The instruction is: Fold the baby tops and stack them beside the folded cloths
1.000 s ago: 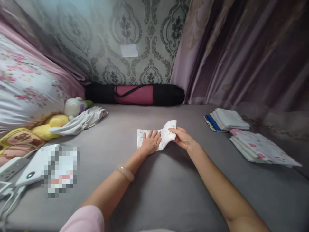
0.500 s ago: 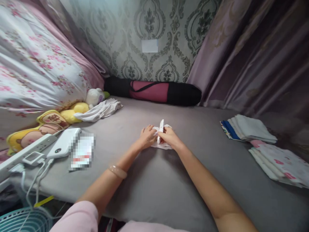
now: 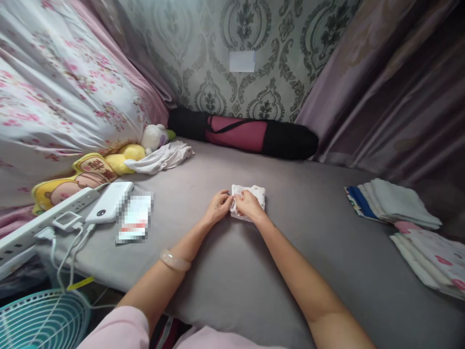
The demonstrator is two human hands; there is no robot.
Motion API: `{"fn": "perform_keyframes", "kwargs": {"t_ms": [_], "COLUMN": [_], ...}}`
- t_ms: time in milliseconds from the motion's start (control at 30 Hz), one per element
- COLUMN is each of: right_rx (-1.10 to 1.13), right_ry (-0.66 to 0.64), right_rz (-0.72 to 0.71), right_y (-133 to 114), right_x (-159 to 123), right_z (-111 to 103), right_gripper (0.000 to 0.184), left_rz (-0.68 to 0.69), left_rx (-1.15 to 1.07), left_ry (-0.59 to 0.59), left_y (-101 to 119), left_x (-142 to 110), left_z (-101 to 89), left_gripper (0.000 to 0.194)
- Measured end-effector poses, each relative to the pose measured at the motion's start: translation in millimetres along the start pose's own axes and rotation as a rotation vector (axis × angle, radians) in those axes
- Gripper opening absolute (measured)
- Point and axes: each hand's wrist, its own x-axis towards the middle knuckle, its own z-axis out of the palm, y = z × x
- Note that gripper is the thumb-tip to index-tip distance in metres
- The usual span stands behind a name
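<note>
A small white cloth [image 3: 257, 194] with a faint print lies folded into a compact square on the grey sheet. At its left edge is my left hand [image 3: 219, 207], fingers bent and drawn together with the tips on the cloth's side. My right hand [image 3: 250, 204] rests over the middle of the cloth, its fingers curled down onto the fabric and hiding part of it. Both forearms reach in from the near side; a pale bangle [image 3: 175, 260] circles the left one.
To the right lie folded cloths in two stacks, one plain [image 3: 403, 201], one printed [image 3: 432, 252]. On the left are a power strip [image 3: 72, 208], a white power bank [image 3: 111, 203], cables, plush toys [image 3: 156, 137] and a crumpled cloth [image 3: 163, 157]. A black-and-maroon long bag [image 3: 238, 133] lies against the wall.
The raised flap of the cloth has come down, leaving it a flat square. My right hand has moved over its top, and my left hand has shifted to its left edge. The view has turned slightly.
</note>
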Motion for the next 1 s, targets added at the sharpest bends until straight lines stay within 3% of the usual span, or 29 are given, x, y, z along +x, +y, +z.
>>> {"fn": "perform_keyframes", "kwargs": {"t_ms": [133, 267, 367, 467, 567, 733, 1000], "right_rx": [0.182, 0.266, 0.051, -0.289, -0.507, -0.611, -0.502], "right_ry": [-0.031, -0.032, 0.173, 0.329, 0.238, 0.089, 0.001], "right_rz": [0.031, -0.016, -0.182, -0.377, -0.42, -0.333, -0.302], "right_y": [2.8, 7.7, 12.4, 19.8, 32.8, 53.3, 49.0], "right_x": [-1.8, -2.1, -3.1, -4.2, -2.8, 4.1, 6.9], "right_z": [-2.8, -23.1, -42.1, -45.6, -32.2, -14.6, -29.7], "right_gripper": [0.033, 0.03, 0.034, 0.042, 0.052, 0.063, 0.063], "left_rz": [-0.04, -0.07, -0.028, 0.106, 0.232, 0.256, 0.191], "left_rx": [0.021, 0.056, 0.074, 0.095, 0.165, 0.221, 0.04], "left_ry": [0.025, 0.048, 0.05, 0.042, -0.005, -0.092, -0.021], "left_y": [5.8, 8.4, 7.8, 7.6, 8.1, 6.7, 3.9], "left_x": [-3.7, -9.9, -13.0, -15.2, -18.3, -22.1, -15.4], "left_z": [-3.1, -5.3, -6.4, -6.5, -4.6, -1.8, -6.6], "left_gripper": [0.039, 0.027, 0.037, 0.046, 0.034, 0.029, 0.029]}}
